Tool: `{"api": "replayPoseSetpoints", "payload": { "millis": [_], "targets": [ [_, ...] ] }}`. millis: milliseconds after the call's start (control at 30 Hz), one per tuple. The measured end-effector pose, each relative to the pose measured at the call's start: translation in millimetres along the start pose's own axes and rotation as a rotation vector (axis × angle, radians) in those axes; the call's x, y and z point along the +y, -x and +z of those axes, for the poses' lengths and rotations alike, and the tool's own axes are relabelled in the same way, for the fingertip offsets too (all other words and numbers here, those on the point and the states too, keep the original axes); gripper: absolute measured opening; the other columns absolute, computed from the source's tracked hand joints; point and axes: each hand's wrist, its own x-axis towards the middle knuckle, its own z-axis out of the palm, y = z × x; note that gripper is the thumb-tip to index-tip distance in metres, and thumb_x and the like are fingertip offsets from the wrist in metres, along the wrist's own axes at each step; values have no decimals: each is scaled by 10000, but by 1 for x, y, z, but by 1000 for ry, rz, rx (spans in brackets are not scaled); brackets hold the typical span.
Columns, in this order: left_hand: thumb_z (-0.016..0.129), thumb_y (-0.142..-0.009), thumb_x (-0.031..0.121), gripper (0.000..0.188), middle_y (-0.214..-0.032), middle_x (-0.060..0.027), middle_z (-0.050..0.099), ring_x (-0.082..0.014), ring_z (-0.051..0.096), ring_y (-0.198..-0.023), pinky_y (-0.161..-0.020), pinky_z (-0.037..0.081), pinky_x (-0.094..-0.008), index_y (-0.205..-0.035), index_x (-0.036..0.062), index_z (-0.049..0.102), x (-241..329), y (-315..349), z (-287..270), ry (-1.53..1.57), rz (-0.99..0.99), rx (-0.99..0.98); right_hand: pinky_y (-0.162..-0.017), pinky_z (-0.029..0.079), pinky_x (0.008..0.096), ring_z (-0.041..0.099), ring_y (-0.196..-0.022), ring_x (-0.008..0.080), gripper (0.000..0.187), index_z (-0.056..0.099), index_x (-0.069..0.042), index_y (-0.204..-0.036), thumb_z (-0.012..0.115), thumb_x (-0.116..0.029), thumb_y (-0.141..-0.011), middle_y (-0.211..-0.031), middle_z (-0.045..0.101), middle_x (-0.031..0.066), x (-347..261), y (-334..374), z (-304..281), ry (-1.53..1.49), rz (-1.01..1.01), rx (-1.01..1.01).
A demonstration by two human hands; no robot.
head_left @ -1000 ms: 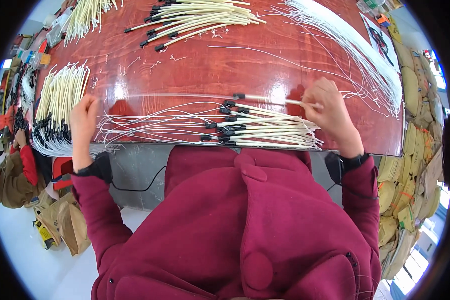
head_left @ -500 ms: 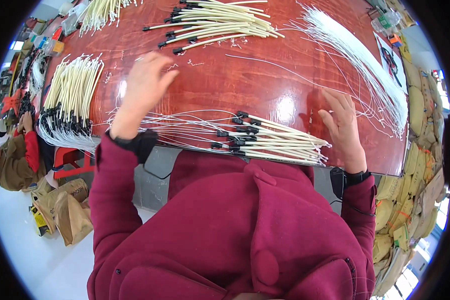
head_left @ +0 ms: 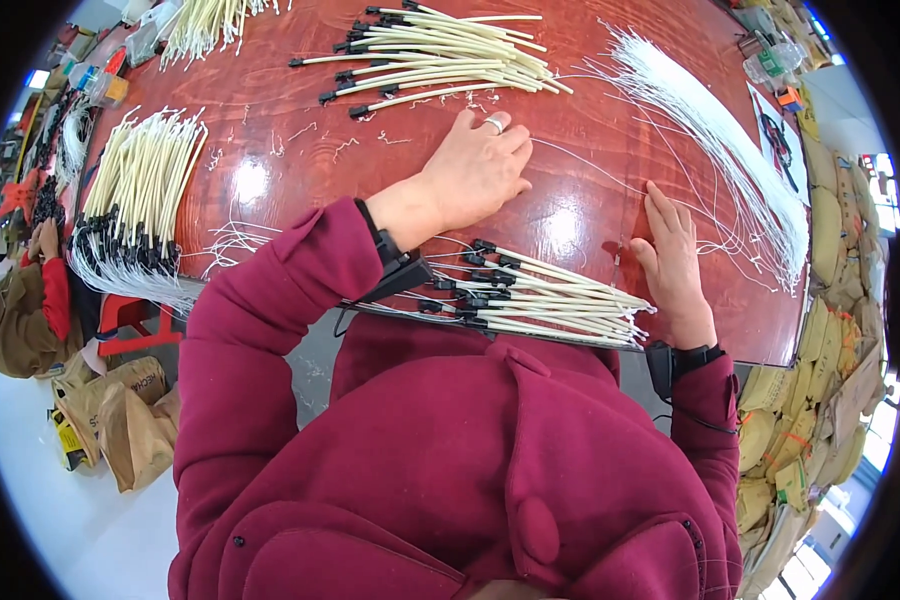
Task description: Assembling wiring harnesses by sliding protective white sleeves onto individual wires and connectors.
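Note:
My left hand (head_left: 478, 172), with a ring on one finger, is palm down over the middle of the table. Its fingers are bent but apart, and they cover the left part of a single white strand (head_left: 585, 162). The fingertips are partly hidden; I see no grip. My right hand (head_left: 673, 258) rests at the right with its thumb spread from the fingers, its fingertips beside the strand's other end. Between my hands and my body lies a bunch of cream tubes with black ends (head_left: 560, 290). Thin white strands trail leftward from it, partly beneath my left wrist.
A large bundle of white strands (head_left: 720, 150) spreads over the right side. More cream tubes lie at the far middle (head_left: 450, 55), the left (head_left: 142, 175) and the far left (head_left: 205, 30). White scraps (head_left: 345, 148) dot the red table (head_left: 300, 190). Another person (head_left: 30, 310) sits at left.
My left hand has swept right from the table's left part to the strand, its forearm now crossing the trailing strands. My right hand has barely moved.

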Motion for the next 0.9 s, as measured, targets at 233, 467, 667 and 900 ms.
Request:
{"api": "replayPoseSetpoints", "payload": {
  "millis": [233, 467, 667, 900],
  "targets": [
    [692, -909, 310, 447, -1250, -66, 607, -270, 514, -1240, -1022, 389, -483, -1254, 35, 613, 6, 24, -15, -28, -25, -125, -1158, 317, 450, 416, -1368, 357, 682, 480, 57, -1454, 516, -455, -1005, -1562, 429, 153, 1, -1, 3, -46, -34, -20],
    [658, -940, 362, 438, -1212, -86, 602, -287, 508, -1270, -1061, 363, -560, -1193, 5, 645, -2, 51, -20, -59, -28, -63, -1155, 318, 470, 414, -1369, 379, 661, 476, 12, -1482, 478, -466, -1026, -1571, 405, 179, -12, -5, 8, -148, -71, 83],
    [671, -913, 426, 658, -1460, -152, 508, -323, 403, -1409, -1138, 302, -616, -1381, -20, 544, 16, 40, -13, 58, -144, -91, -1136, 333, 491, 408, -1354, 388, 664, 462, -6, -1493, 606, -381, -964, -1586, 372, 166, -21, -13, 9, -83, -89, 47],
    [608, -922, 572, 825, -1552, -203, 419, -386, 281, -1505, -1137, 265, -694, -1453, -47, 479, 16, 47, -9, 25, -93, -157, -1156, 328, 478, 395, -1382, 379, 659, 469, 16, -1483, 588, -376, -967, -1582, 396, 159, -44, -7, 7, -4, -94, -8]
  ]
}}
